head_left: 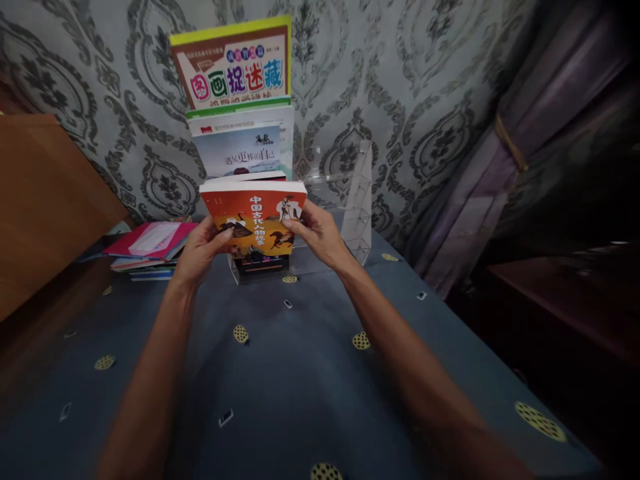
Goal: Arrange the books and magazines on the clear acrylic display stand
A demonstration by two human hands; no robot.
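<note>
Between my two hands is an orange book point(240, 207) with white Chinese lettering and horse figures on its cover. My left hand point(203, 250) grips its left edge, thumb on the front. On the right edge my right hand point(320, 233) has its thumb over the cover and its fingers behind. The book stands in front of a clear acrylic rack point(363, 207), whose left part holds several upright books in steps. Among these are a tall yellow-edged book point(230, 67) at the back and a pale blue book point(240, 150) before it. A dark cover point(263, 263) shows below the orange book.
Left of the rack lies a stack of books and booklets point(150, 240) with a pink one on top. A brown box-like panel point(45, 207) rises at far left. Patterned wallpaper point(330, 87) backs the blue-covered table point(295, 373); a tied purple curtain point(500, 173) hangs at right.
</note>
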